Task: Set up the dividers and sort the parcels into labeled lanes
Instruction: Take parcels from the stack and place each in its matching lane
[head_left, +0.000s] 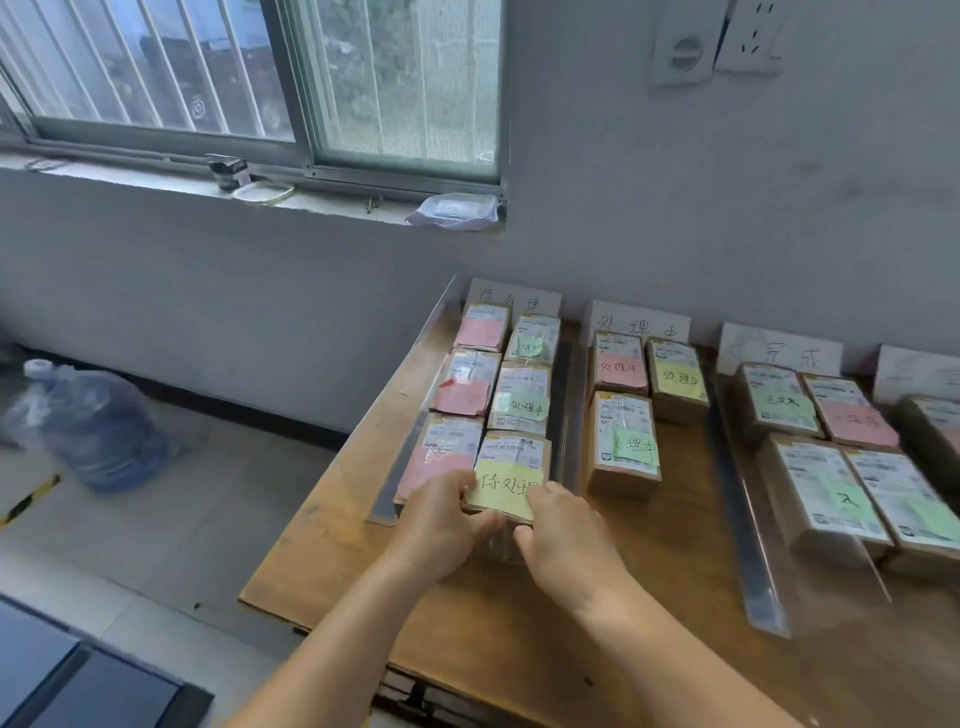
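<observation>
Now | both hands (447, 525) grip parcel (511, 475) | pink-noted parcel (441, 457) alongside, touching

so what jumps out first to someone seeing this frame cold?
Both hands, left hand and right hand, grip the nearest parcel with a yellow note at the front of the leftmost lane on the wooden table. Behind it run rows of brown parcels with pink, green and yellow notes, split by clear dividers, with white lane signs along the wall.
</observation>
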